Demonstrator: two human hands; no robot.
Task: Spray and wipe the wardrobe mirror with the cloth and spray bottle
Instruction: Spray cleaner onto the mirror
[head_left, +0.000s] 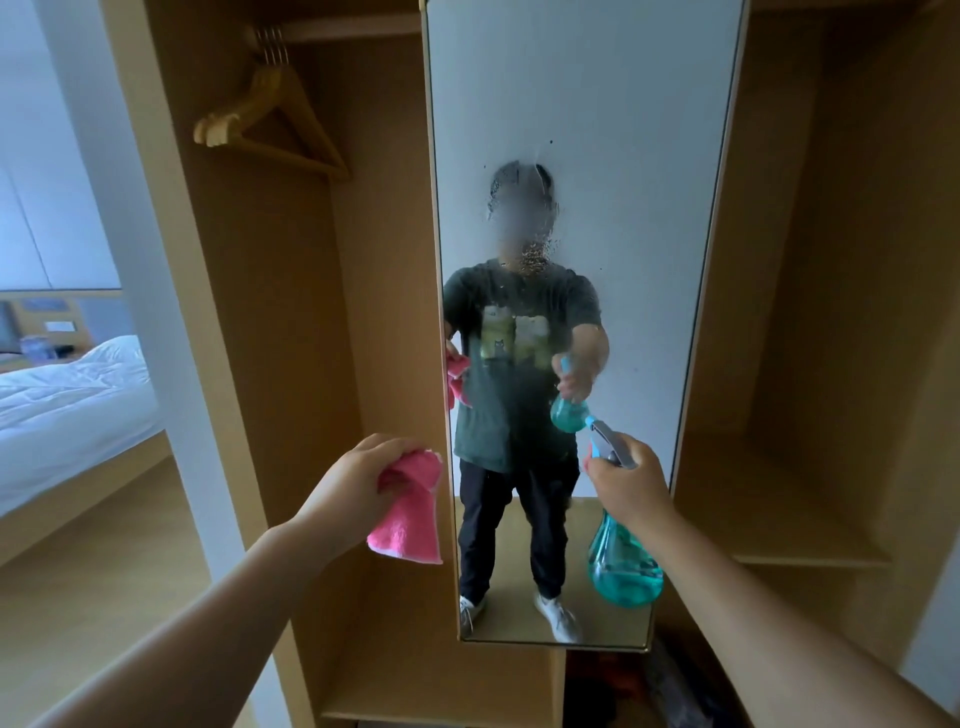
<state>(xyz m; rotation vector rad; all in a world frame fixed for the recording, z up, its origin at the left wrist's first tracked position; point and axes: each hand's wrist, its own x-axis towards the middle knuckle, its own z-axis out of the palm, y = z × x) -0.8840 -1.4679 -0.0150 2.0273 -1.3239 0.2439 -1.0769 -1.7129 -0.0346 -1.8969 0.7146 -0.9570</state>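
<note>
One tall, narrow mirror (582, 104) fills the middle of my feed, set in a thin metal edge on the front of a light wooden wardrobe (311, 364); open bays stand on both sides of it, the right one with a bare shelf (779, 525). To the left the room opens onto a pale wood floor (104, 571) and a bed (67, 405) with white, rumpled sheets.

I count one mirror, one cloth, one spray bottle and two hands; a small bunch of wooden hangers (270, 114) hangs on the rail in the left bay, too tightly packed for me to count.

The glass shows a white wall and a standing person in a dark green T-shirt, dark trousers and white shoes; a patch of droplets (535, 254) clings to the upper middle of the glass, with a few loose specks around it; the lower part looks dry.

The left hand (358, 480) grips the pink cloth (410, 514), bunched, its loose end hanging below the fingers just beside the mirror's left edge; I cannot tell whether it touches the wood. The right hand (631, 483) is curled round the neck of the spray bottle (623, 566), a see-through teal one with liquid inside and a blue and grey trigger head; its nozzle points at the glass, in front of the mirror's lower right part.
</note>
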